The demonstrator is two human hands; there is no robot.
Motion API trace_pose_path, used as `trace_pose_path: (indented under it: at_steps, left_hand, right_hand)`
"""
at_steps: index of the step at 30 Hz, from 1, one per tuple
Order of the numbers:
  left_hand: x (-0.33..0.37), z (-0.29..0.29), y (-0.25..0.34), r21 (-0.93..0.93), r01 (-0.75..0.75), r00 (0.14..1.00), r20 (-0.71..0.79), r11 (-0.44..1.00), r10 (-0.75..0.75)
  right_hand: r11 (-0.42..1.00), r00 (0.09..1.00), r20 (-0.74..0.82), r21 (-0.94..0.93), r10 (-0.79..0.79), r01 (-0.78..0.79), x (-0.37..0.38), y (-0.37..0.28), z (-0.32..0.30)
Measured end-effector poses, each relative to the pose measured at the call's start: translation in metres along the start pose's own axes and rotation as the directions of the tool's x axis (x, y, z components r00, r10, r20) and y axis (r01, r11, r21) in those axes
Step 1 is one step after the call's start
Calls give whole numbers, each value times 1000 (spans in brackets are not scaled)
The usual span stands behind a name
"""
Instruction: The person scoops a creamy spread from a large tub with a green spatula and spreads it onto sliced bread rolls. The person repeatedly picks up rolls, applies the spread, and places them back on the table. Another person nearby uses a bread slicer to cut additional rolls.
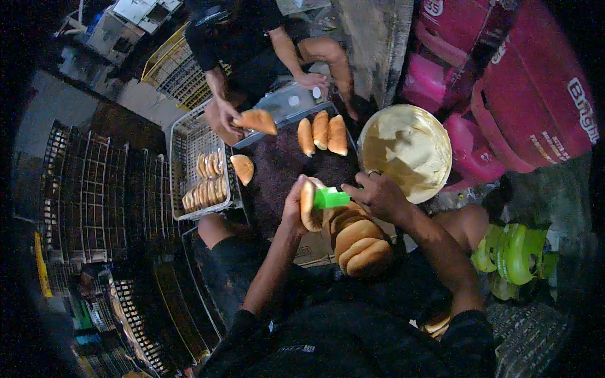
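Note:
My left hand [295,206] is closed around an oblong bread bun [307,208], held up over the near edge of a tray of dark brown crumbs or sprinkles [271,173]. My right hand [379,196] grips a bright green spatula [332,200], whose flat blade meets the bun's side; pale cream shows at its upper edge. Just below my hands, several plain buns [360,242] are piled in a cardboard box [312,247]. Beside my right hand stands a large round tub of pale yellow cream [406,151].
Across the tray, a co-worker's hand [228,116] holds a bun [257,121]. Three buns [321,133] lie at the tray's far right, another [242,169] at its left. A white crate [178,157] holds rows of buns. Stacked crates [85,189], pink sacks [535,94] and green cylinders [513,255] stand around.

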State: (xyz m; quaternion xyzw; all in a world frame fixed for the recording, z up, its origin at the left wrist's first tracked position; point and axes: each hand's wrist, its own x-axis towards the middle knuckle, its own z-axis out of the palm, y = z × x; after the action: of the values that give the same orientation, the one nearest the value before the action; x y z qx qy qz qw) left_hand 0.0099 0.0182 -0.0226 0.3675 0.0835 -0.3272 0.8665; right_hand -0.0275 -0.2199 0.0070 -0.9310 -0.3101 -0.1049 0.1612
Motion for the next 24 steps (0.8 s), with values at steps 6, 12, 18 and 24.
trace_pose_path:
  at_steps: [6, 12, 18, 24]
  left_hand:
    - [10, -34, 4, -96, 19, 939, -340, 995, -51]
    - [30, -75, 8, 11, -69, 984, -165, 998, 69]
    - [64, -147, -27, 990, -11, 849, -66, 142, 524]
    - [98, -108, -36, 511, 66, 972, -227, -857, -60]
  right_hand:
    - [981, 998, 9, -186, -56, 57, -2, -11, -3]
    - [958, 964, -59, -113, 258, -263, -24, 48, -28]
    - [942, 934, -125, 48, 336, -333, -25, 58, -41]
    - [905, 899, -105, 75, 425, -419, -35, 60, -47]
